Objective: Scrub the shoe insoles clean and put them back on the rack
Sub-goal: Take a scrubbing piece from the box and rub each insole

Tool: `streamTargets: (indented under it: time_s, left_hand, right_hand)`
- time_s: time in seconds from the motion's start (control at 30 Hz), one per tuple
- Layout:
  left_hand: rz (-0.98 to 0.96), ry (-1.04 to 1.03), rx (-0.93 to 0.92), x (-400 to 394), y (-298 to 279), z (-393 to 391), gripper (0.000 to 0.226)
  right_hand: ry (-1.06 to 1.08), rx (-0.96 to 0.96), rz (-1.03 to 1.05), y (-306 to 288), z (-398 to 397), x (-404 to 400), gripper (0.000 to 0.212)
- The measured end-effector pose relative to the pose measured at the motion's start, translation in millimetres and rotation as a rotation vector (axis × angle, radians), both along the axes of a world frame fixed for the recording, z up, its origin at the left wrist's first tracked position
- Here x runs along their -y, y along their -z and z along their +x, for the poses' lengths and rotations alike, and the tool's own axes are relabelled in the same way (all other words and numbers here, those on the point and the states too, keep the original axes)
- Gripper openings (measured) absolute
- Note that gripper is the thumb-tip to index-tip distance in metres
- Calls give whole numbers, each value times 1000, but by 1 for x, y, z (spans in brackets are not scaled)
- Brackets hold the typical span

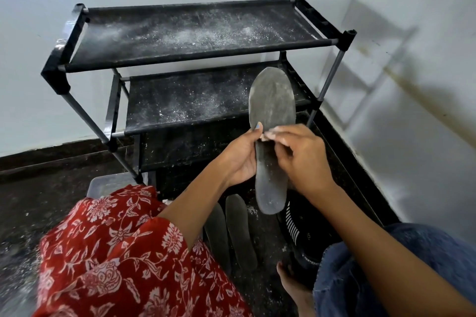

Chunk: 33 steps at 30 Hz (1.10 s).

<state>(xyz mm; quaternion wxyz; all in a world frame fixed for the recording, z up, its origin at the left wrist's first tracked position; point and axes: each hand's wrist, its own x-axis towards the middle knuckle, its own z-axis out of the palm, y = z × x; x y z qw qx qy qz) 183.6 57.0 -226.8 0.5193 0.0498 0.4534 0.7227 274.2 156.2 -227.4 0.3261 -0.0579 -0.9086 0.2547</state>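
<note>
A grey dusty insole (pixel 273 103) stands upright in front of the black shoe rack (pixel 195 36). My left hand (pixel 242 154) grips its left edge at the middle, thumb on the front. My right hand (pixel 298 159) has its fingers curled over the insole's middle from the right, pinching something small and pale against it; what it is I cannot tell. Two more grey insoles (pixel 231 231) lie side by side on the dark floor below my arms.
The rack's top and middle shelves (pixel 185 100) are dusted with white powder. A black shoe with white stripes (pixel 301 234) lies at the lower right. A pale plastic container (pixel 105 183) sits by the rack's left leg. White walls meet in a corner at right.
</note>
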Motion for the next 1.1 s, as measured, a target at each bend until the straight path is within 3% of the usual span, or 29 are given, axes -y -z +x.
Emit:
streamTargets:
  time_s: [0.07,0.27,0.4,0.53,0.77,0.9,1.0,1.1]
  left_hand:
    - [12,-3,14,-1,1,1,47]
    - [-8,-99,54,-5,3,-3,50]
    - [-3,-90,73,-3,5,-4,53]
    - [25,-28,26,0,6,-5,55]
    - [27,-142,54,-3,9,-8,48]
    - [-13,-98,32,-1,6,-6,49]
    - [-59,-77,-28,-3,8,-4,38]
    - [-72,-113,-39,-4,12,-5,40]
  right_hand:
    - [31,12,31,2,-4,0,21]
    - [-132,133,179,11,4,16,27]
    - [-141,127,102,11,8,11,17]
    - [1,-7,51,5,0,4,17]
    - [-97,153,169,19,1,15,16]
    - [-98,105,131,15,3,17,23]
    - [-86,102,181,14,1,17,30]
    - [-107,115,174,14,0,15,15]
